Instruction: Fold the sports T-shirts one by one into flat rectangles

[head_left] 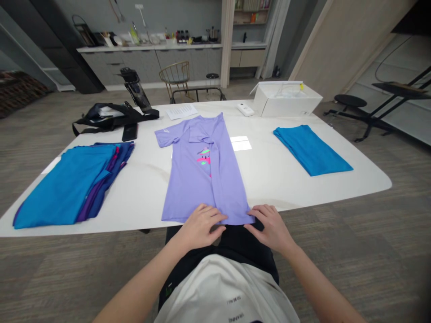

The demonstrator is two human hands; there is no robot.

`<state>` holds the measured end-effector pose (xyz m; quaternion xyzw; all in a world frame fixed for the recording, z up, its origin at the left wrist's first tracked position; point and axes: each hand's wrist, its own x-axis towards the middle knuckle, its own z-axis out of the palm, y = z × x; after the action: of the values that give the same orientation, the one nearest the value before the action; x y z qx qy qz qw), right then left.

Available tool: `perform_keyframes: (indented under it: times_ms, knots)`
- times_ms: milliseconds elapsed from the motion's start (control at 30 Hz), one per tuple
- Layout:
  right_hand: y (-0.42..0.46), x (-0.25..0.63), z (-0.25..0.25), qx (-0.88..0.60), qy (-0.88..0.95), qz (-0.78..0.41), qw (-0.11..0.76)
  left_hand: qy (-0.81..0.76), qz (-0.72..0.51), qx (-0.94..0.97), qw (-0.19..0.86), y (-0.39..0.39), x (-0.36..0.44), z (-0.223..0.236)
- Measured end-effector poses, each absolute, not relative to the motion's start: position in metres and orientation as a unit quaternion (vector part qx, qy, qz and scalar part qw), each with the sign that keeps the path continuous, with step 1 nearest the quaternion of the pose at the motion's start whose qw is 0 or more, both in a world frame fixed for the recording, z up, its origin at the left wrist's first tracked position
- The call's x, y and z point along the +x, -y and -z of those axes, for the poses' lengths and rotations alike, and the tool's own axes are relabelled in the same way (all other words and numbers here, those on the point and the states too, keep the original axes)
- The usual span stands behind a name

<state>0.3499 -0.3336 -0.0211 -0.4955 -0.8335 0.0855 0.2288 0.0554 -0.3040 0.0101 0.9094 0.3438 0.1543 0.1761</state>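
Observation:
A lilac T-shirt (188,179) lies on the white table with its hem toward me. Its right side is folded inward lengthwise, partly covering a pink and green print, while the left sleeve sticks out. My left hand (204,226) rests its fingertips on the hem near the middle, thumb apart below the table edge. At the hem's right corner, my right hand (271,226) touches the cloth with its fingertips, its thumb also apart. Left of the shirt is a stack of folded garments (67,184), blue on top. A folded blue garment (311,150) lies to the right.
Along the back of the white table (262,184) are a black bag (107,117), a dark bottle (137,92), a phone (129,132), a paper sheet (182,111), a white remote-like device (245,109) and a white box (286,101). A chair (175,76) stands beyond.

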Motion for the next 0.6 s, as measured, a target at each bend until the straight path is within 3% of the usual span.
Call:
perform_keyframes:
  times_ms: [200, 467, 600]
  knots:
    - [0.280, 0.343, 0.003, -0.526, 0.810, -0.105, 0.237, -0.427, -0.191, 0.858, 0.212, 0.242, 0.036, -0.024]
    - [0.152, 0.293, 0.005, -0.518, 0.833, -0.124, 0.148, -0.447, -0.120, 0.885, 0.040, 0.181, 0.058, 0.003]
    - [0.135, 0.289, 0.011, -0.521, 0.841, -0.113, 0.091, -0.452, -0.098, 0.886, 0.038, 0.185, 0.056, 0.009]
